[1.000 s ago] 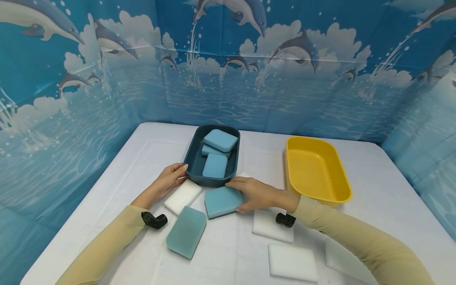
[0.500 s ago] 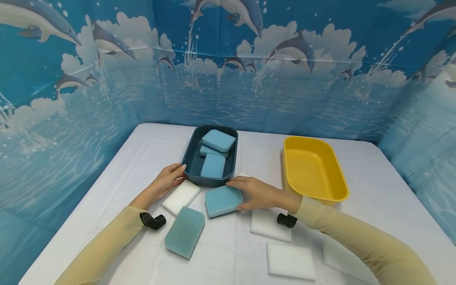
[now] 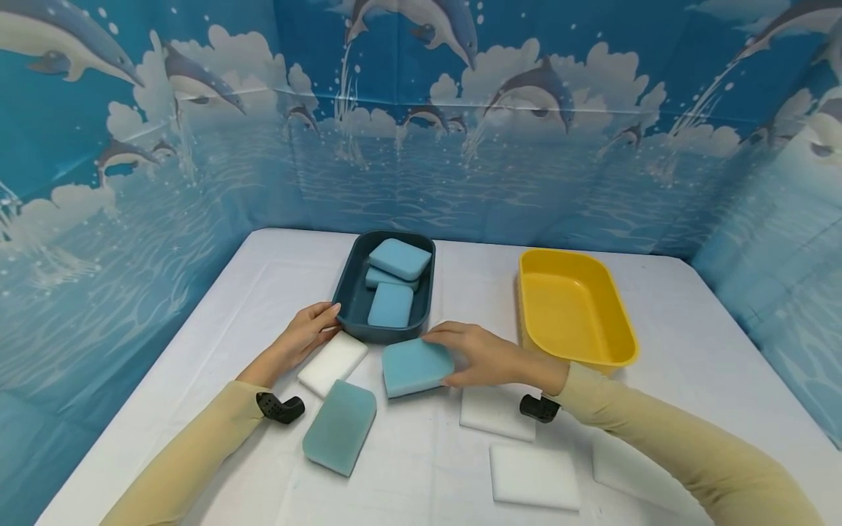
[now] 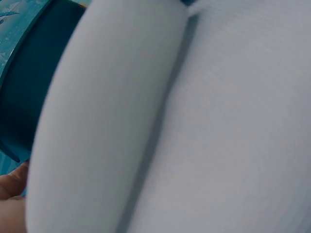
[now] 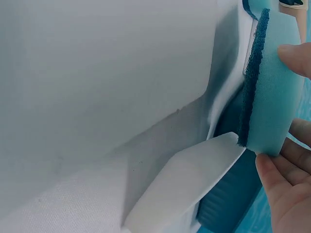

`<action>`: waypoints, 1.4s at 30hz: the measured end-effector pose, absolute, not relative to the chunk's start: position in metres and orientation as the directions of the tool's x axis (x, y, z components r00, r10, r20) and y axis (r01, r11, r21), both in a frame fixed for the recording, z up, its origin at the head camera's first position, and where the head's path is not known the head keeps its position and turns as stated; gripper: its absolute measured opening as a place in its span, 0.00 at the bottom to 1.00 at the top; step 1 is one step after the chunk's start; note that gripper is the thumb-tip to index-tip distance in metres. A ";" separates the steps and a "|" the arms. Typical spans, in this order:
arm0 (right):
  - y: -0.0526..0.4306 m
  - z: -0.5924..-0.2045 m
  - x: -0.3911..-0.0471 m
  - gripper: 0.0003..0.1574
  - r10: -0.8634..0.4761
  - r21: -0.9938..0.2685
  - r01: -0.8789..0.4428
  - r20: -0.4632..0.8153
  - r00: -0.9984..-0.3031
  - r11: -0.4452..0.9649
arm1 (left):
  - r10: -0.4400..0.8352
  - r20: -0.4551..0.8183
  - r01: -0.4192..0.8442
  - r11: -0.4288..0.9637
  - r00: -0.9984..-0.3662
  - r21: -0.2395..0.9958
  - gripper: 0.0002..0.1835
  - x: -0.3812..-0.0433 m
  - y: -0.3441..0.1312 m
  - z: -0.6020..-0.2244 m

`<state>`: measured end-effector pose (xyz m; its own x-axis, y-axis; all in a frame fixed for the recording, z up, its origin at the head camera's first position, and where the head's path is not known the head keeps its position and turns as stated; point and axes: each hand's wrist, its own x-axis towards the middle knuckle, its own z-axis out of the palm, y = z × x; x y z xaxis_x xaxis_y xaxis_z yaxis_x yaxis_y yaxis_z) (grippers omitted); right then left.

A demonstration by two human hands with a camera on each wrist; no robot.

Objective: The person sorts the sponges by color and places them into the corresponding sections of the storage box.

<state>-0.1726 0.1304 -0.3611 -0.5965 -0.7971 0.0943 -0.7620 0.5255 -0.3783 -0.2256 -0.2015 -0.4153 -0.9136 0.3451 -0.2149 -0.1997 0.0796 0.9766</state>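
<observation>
Blue sponge [image 3: 416, 367] pinched, right fingers [image 3: 455, 332] | left fingers [image 3: 321, 315] grip dark tub [image 3: 387, 334] | white sponge [image 3: 332, 364] just in front

No text, label, brand, number or sign can be read in any view — head, left wrist or right wrist.
</observation>
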 end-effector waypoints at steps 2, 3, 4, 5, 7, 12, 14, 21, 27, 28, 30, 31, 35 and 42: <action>0.131 -0.360 -0.172 0.39 -0.797 -0.384 -0.762 0.099 -0.596 0.522 | 0.347 -0.216 -0.201 0.081 -0.913 0.976 0.41 -0.225 -0.202 -0.415; 0.131 -0.360 -0.172 0.39 -0.797 -0.386 -0.761 0.098 -0.595 0.521 | 0.346 -0.217 -0.201 0.081 -0.913 0.976 0.41 -0.225 -0.201 -0.415; 0.131 -0.359 -0.172 0.38 -0.798 -0.389 -0.761 0.098 -0.594 0.518 | 0.346 -0.218 -0.201 0.084 -0.913 0.976 0.41 -0.225 -0.201 -0.415; 0.131 -0.358 -0.171 0.38 -0.800 -0.391 -0.762 0.099 -0.592 0.516 | 0.345 -0.218 -0.201 0.086 -0.913 0.976 0.41 -0.225 -0.201 -0.415; 0.132 -0.356 -0.171 0.38 -0.804 -0.394 -0.767 0.104 -0.585 0.507 | 0.342 -0.221 -0.203 0.086 -0.913 0.975 0.41 -0.225 -0.201 -0.415; 0.132 -0.348 -0.168 0.38 -0.813 -0.394 -0.782 0.128 -0.568 0.484 | 0.337 -0.223 -0.205 0.087 -0.915 0.975 0.40 -0.225 -0.201 -0.415; 0.133 -0.344 -0.168 0.38 -0.813 -0.399 -0.781 0.133 -0.567 0.480 | 0.337 -0.223 -0.205 0.090 -0.915 0.975 0.41 -0.225 -0.200 -0.415; 0.132 -0.331 -0.168 0.38 -0.822 -0.411 -0.793 0.158 -0.548 0.450 | 0.344 -0.223 -0.206 0.085 -0.912 0.975 0.41 -0.227 -0.200 -0.417; 0.128 -0.322 -0.177 0.38 -0.812 -0.389 -0.793 0.164 -0.560 0.468 | 0.347 -0.224 -0.209 0.081 -0.911 0.975 0.41 -0.227 -0.202 -0.416; 0.127 -0.321 -0.180 0.38 -0.809 -0.383 -0.795 0.172 -0.562 0.470 | 0.348 -0.224 -0.208 0.083 -0.910 0.975 0.41 -0.227 -0.202 -0.416; 0.125 -0.319 -0.186 0.38 -0.799 -0.369 -0.797 0.192 -0.569 0.478 | 0.349 -0.223 -0.207 0.084 -0.910 0.975 0.41 -0.227 -0.202 -0.416; 0.124 -0.318 -0.189 0.38 -0.793 -0.363 -0.796 0.203 -0.574 0.483 | 0.351 -0.222 -0.206 0.084 -0.910 0.975 0.41 -0.227 -0.202 -0.415; 0.120 -0.316 -0.200 0.39 -0.770 -0.355 -0.785 0.221 -0.598 0.508 | 0.350 -0.221 -0.206 0.080 -0.910 0.975 0.40 -0.227 -0.202 -0.413; 0.117 -0.318 -0.211 0.39 -0.742 -0.367 -0.753 0.204 -0.639 0.547 | 0.352 -0.217 -0.200 0.086 -0.910 0.976 0.41 -0.227 -0.203 -0.415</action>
